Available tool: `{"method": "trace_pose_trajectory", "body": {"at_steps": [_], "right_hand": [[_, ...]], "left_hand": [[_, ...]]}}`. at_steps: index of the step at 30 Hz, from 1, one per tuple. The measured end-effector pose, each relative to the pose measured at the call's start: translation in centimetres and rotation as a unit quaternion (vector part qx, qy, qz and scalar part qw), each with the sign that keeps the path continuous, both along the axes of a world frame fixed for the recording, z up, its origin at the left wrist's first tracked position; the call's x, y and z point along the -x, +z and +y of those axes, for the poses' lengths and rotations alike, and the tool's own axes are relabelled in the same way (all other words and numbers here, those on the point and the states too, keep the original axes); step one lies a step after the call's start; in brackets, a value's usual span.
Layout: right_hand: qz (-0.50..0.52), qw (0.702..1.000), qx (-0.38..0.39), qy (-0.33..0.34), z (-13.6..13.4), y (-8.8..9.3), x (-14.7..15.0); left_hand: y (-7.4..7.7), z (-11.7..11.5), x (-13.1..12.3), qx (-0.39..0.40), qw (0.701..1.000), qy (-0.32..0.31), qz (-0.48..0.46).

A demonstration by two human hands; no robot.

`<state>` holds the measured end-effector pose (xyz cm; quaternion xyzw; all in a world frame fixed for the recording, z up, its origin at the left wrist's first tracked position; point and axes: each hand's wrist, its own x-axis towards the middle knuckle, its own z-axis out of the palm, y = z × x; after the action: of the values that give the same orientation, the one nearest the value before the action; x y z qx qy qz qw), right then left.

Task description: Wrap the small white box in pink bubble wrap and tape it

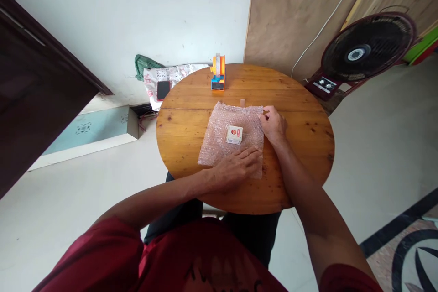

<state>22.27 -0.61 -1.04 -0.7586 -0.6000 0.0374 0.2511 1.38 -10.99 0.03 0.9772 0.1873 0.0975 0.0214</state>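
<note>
The small box (234, 135) is sitting on the bubble wrap (215, 139) atop the worktop (181, 130), just beyond your nearer left grip (234, 169), which is lying flat, grasping nothing; your right grip (273, 125) is touching the wrap's far right corner, fingers bent, pinch unclear

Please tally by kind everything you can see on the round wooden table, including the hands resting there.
Bubble wrap piece: 1
Small printed box: 1
Tape dispenser, with its roll: 1
Short strip, probably tape: 1
Hands: 2 (left hand, right hand)
Total: 6
</note>
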Motion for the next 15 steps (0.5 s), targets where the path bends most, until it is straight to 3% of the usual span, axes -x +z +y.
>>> {"method": "trace_pose_trajectory", "body": {"at_steps": [4,8,12,15], "right_hand": [[-0.016,0.999,0.038,0.019,0.3,1.1,-0.4],[-0.012,0.995,0.066,0.067,-0.8,4.0,-1.7],[0.03,0.991,-0.048,0.12,-5.8,8.2,-0.3],[0.093,0.965,-0.024,0.243,-10.0,10.2,3.4]], "left_hand": [[-0.9,0.2,-0.2,0.037,0.998,-0.029,0.035],[-1.3,0.4,-0.2,0.06,0.998,-0.023,0.016],[-1.3,0.4,-0.1,0.072,0.997,-0.025,-0.009],[-1.6,0.5,-0.5,0.106,0.993,-0.023,-0.051]]}}
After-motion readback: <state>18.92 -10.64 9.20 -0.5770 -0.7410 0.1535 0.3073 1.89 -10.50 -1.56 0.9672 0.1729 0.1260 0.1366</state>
